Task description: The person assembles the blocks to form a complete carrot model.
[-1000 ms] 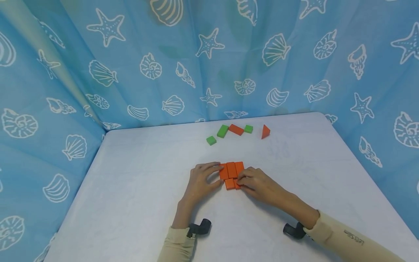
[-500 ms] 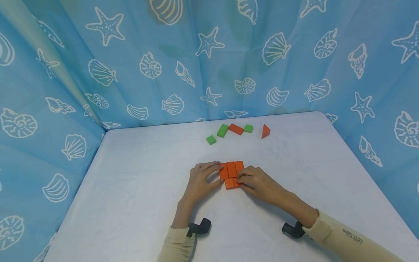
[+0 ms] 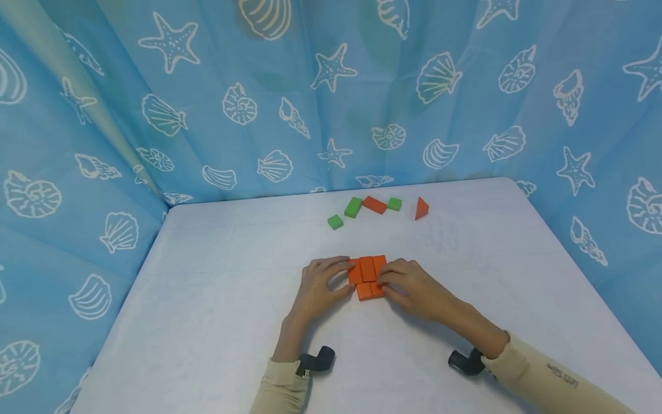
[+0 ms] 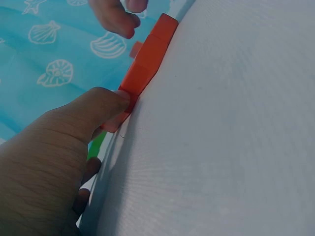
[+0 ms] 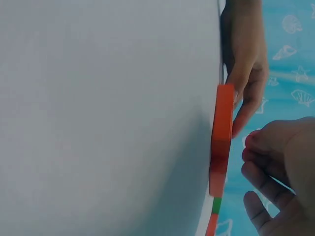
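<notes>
Several flat orange blocks lie fitted together mid-table, three longer ones behind two shorter ones. My left hand holds the group's left side, its index fingertip on the far part and its thumb at the near corner; the left wrist view shows this thumb pressed against the orange edge. My right hand hovers over the right side, overlapping part of a longer block and a shorter one. In the right wrist view its fingers are loosely curled, apart from the orange blocks, with nothing between them.
Behind the group, near the table's far edge, lie a small green block, a green oblong block, a red oblong block, another small green block and a red triangular-looking block. A blue shell-print curtain hangs behind the white table.
My right hand has drawn slightly up and right off the shorter right-hand block, which shows more now. My left hand and the other blocks keep their places.
</notes>
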### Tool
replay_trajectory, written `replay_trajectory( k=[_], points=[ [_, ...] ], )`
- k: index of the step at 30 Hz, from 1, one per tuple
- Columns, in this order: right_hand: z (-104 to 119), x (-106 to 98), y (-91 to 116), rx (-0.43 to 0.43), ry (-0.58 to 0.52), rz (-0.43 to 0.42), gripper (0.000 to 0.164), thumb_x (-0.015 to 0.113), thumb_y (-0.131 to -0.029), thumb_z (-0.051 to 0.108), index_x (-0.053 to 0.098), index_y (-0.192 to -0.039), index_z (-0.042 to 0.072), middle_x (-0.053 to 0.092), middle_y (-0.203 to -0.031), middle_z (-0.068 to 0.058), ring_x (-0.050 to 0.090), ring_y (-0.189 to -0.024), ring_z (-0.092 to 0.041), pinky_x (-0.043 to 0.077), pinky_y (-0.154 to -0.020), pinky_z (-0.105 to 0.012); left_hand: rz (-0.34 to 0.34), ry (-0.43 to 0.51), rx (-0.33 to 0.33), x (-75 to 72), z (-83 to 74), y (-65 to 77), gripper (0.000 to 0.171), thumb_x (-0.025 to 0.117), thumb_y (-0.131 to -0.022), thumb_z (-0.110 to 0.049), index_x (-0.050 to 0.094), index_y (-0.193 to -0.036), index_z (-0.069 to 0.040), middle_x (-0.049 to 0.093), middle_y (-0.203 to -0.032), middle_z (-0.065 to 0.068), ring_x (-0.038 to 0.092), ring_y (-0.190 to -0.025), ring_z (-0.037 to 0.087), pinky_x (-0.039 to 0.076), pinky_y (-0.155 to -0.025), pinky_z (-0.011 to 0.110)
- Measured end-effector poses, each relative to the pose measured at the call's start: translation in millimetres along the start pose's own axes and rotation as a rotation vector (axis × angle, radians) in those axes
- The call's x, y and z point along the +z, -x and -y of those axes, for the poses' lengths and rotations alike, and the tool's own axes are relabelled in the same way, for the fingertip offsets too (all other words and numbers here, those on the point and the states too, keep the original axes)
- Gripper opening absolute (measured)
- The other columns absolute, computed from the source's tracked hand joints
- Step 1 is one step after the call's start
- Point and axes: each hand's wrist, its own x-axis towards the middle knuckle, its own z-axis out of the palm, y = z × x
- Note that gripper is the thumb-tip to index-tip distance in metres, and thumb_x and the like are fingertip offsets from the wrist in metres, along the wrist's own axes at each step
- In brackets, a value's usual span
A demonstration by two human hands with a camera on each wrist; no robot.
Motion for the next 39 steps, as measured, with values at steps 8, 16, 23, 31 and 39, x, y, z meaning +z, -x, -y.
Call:
replay_trajectory(
  k=[8,16,23,31,39],
  points=[
    [-21.4,-14.6,-18.4,0.155,0.015,0.039,0.021,0.076,-0.089,0.012,0.074,-0.11,0.009,0.066,-0.116,-0.004,0.058,-0.114,-0.024,0.047,-0.098,-0.049,-0.016,0.007,0.026,-2.3,3.1,-1.9,0.046,0.072,-0.091,-0.039,0.065,-0.134,-0.025,0.055,-0.143,-0.008,0.047,-0.123,0.019,0.034,-0.102,0.047],
    [-67.7,-22.4,-43.4,0.306,0.043,0.03,0.019,0.072,-0.09,0.009,0.073,-0.109,0.006,0.066,-0.116,-0.01,0.058,-0.114,-0.031,0.046,-0.099,-0.053,-0.008,0.001,0.031,1.3,6.3,-3.5,0.047,0.071,-0.091,-0.041,0.064,-0.135,-0.026,0.055,-0.143,-0.009,0.047,-0.123,0.017,0.034,-0.102,0.046],
    [-98.3,-20.5,-79.7,0.337,0.078,0.0,0.024,0.07,-0.092,0.01,0.071,-0.114,0.001,0.065,-0.114,-0.015,0.06,-0.107,-0.032,0.051,-0.093,-0.049,-0.01,0.0,0.019,3.2,4.2,1.2,0.046,0.072,-0.091,-0.04,0.065,-0.135,-0.027,0.055,-0.142,-0.01,0.047,-0.123,0.017,0.036,-0.102,0.046],
    [-111.9,-10.0,-117.0,0.35,0.181,0.022,0.026,0.066,-0.095,0.014,0.07,-0.118,0.003,0.065,-0.123,-0.017,0.052,-0.119,-0.038,0.04,-0.094,-0.06,0.01,-0.012,0.006,7.7,0.8,4.5,0.046,0.07,-0.092,-0.042,0.064,-0.136,-0.03,0.054,-0.143,-0.013,0.046,-0.123,0.015,0.036,-0.101,0.042],
    [-117.4,-2.4,-128.3,0.35,0.179,0.047,0.012,0.07,-0.093,0.01,0.076,-0.103,0.005,0.066,-0.12,-0.013,0.049,-0.121,-0.036,0.037,-0.096,-0.061,-0.025,-0.036,0.035,-1.4,2.1,0.8,0.045,0.073,-0.091,-0.039,0.066,-0.134,-0.027,0.055,-0.142,-0.01,0.047,-0.122,0.017,0.036,-0.1,0.042]
  ],
)
